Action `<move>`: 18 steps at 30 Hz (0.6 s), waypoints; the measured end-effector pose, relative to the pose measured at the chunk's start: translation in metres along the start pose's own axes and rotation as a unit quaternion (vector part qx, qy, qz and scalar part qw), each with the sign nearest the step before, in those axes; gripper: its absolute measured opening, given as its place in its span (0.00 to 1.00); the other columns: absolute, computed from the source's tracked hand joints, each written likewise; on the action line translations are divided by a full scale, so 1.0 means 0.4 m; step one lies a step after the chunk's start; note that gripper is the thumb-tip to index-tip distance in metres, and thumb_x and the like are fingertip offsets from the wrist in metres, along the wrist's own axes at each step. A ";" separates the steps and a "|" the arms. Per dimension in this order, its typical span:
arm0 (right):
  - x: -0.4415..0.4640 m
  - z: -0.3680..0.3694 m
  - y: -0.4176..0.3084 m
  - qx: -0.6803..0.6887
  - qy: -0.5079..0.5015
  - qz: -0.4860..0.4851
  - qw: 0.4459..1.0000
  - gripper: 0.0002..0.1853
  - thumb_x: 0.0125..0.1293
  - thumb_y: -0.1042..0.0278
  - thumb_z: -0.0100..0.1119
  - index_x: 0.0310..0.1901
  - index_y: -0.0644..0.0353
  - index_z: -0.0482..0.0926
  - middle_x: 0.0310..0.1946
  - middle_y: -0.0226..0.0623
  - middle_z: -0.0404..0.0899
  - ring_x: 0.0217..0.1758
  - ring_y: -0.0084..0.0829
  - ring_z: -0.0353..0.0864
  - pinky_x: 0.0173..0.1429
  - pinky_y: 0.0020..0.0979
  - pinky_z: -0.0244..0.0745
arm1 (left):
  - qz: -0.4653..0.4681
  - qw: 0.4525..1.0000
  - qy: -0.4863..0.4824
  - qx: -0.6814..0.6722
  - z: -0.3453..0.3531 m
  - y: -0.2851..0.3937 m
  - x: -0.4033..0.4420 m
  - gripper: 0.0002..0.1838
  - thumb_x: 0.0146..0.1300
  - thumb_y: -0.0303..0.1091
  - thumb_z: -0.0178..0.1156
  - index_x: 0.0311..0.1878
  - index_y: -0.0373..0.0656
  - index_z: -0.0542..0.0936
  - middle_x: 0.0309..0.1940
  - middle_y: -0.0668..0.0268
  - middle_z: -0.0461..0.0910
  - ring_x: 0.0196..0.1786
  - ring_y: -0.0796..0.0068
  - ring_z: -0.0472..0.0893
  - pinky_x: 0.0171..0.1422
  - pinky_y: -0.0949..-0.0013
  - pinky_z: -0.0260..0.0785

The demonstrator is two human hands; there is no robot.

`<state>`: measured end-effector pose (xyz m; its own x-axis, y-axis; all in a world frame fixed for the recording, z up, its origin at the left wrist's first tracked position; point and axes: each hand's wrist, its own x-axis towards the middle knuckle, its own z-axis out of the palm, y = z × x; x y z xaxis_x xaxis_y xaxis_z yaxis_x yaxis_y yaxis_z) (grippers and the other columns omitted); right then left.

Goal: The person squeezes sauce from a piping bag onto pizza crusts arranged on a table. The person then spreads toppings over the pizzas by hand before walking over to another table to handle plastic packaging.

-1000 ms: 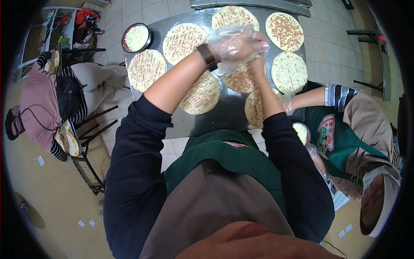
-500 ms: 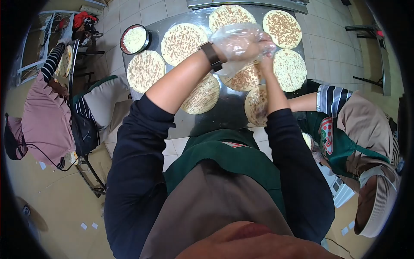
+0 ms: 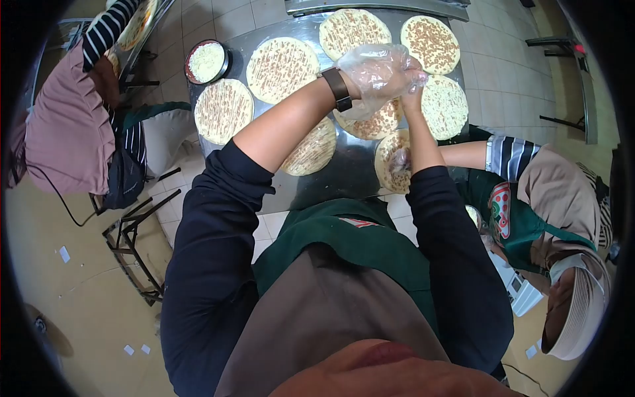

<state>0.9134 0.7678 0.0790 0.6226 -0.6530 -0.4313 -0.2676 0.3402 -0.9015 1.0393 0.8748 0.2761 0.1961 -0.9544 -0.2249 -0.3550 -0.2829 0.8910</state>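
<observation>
My left hand point(image 3: 380, 74), in a loose clear plastic glove, has its fingers bent together against my right hand point(image 3: 415, 85). What lies between its fingers is hidden. My right hand meets it at the fingertips, its own fingers mostly covered. Both are above the metal table, near a flatbread with brown topping point(image 3: 376, 122). Close by on the right lies a round bread with pale shreds point(image 3: 444, 107); a brown-speckled one point(image 3: 430, 45) is behind it.
Several more topped flatbreads point(image 3: 283, 69) lie on the metal table point(image 3: 264, 192). A bowl of white shreds point(image 3: 207, 61) stands at the back left. A co-worker's gloved hand point(image 3: 401, 160) touches a bread beside my right forearm. Another person point(image 3: 69, 126) bends at the left.
My joined hands have shifted slightly right and down. The co-worker's arm at the right has reached in under my forearm, onto a bread. The person at the left has moved up and forward.
</observation>
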 end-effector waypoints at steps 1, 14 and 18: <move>-0.004 0.006 0.003 0.038 -0.014 0.016 0.999 0.12 0.59 0.67 0.48 0.41 0.65 0.73 0.33 0.36 0.76 0.33 0.26 0.76 0.33 0.27 0.71 | -0.012 1.000 -0.009 0.001 -0.001 0.006 -0.001 0.23 0.63 0.48 0.44 0.50 0.38 0.72 0.45 0.53 0.71 0.51 0.59 0.70 0.58 0.65 0.59; -0.116 0.054 -0.055 -0.173 0.071 -0.078 0.979 0.09 0.52 0.73 0.49 0.25 0.70 0.76 0.20 0.37 0.75 0.21 0.25 0.71 0.22 0.30 0.62 | -0.006 1.000 0.001 -0.025 -0.002 -0.010 -0.154 0.24 0.63 0.50 0.42 0.55 0.43 0.69 0.50 0.54 0.70 0.53 0.62 0.71 0.58 0.66 0.61; -0.188 0.170 0.094 -0.061 -0.010 -0.025 0.998 0.11 0.52 0.69 0.51 0.27 0.71 0.75 0.22 0.46 0.77 0.27 0.33 0.76 0.32 0.34 0.69 | -0.026 0.997 0.065 -0.046 -0.042 0.036 -0.329 0.25 0.62 0.51 0.44 0.53 0.43 0.71 0.49 0.57 0.72 0.52 0.63 0.71 0.58 0.67 0.61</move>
<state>0.9065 0.8757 0.0801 0.6513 -0.6536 -0.3854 -0.3226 0.2212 -0.9203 1.0236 0.9980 0.3253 0.3305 -0.9166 -0.2252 -0.2576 -0.3171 0.9127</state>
